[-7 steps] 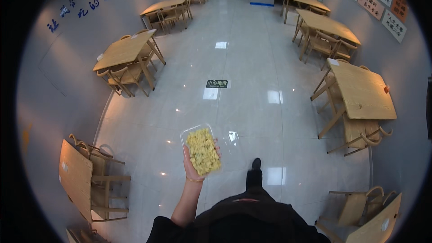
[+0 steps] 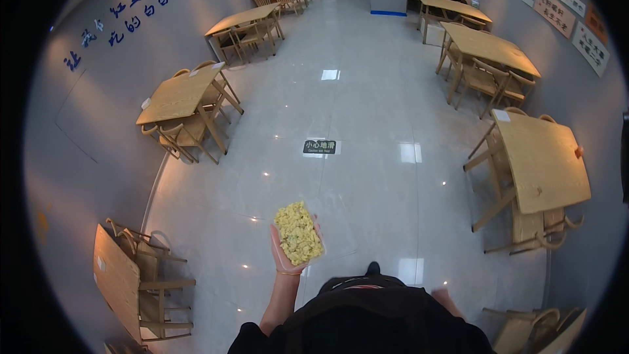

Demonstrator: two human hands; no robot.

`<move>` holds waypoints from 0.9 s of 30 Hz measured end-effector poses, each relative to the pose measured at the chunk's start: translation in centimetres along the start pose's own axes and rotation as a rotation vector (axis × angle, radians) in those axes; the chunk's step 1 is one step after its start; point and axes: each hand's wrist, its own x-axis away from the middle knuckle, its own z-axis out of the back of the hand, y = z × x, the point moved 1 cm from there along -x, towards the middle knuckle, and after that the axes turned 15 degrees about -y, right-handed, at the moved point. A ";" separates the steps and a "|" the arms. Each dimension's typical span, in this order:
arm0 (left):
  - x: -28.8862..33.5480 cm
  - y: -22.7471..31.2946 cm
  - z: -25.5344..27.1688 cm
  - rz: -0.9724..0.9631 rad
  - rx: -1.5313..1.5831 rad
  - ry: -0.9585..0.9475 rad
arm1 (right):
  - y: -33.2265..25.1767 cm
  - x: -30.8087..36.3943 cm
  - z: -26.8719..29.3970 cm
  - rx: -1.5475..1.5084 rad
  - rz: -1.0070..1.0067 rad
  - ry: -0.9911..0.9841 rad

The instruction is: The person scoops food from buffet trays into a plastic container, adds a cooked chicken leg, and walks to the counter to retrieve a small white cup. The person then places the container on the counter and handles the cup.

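The person stands on a glossy tiled floor [image 2: 367, 92] in a dining hall and looks down over a dark top. The left hand [image 2: 288, 255] comes up from 6 o'clock with the palm turned up, and its grip is cupped under a clear tray [image 2: 299, 231] of yellow food, fingers closed round the tray's near end. A thin bangle [image 2: 288, 273] sits on that wrist. The tray is held in the air just below the middle of the view, well above the floor and apart from every desk. A clear flat piece, perhaps its lid [image 2: 337, 226], juts out at 3 o'clock of the tray; its edges are too faint to tell more.

Only a small part of the right hand [image 2: 444, 301] shows beside the dark top at 5 o'clock, and whether its grip is spread or closed cannot be told.

A floor sign [image 2: 319, 147] lies at 12 o'clock of the tray. Wooden desks with chairs stand all round: one at 3 o'clock [image 2: 544, 160], one at 10 o'clock [image 2: 180, 95], one at 8 o'clock [image 2: 118, 282], and more towards 12 o'clock.
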 end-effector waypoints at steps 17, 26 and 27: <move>-36.4 7.8 4.7 -0.049 -0.020 -0.045 | -53.2 -12.3 9.0 0.284 0.176 -0.071; -58.9 7.8 4.8 0.147 -0.034 -0.157 | -43.0 -16.7 12.7 -0.378 -0.275 0.040; -60.5 7.5 5.4 0.136 -0.031 -0.091 | -44.7 -17.7 13.5 -0.376 -0.264 0.031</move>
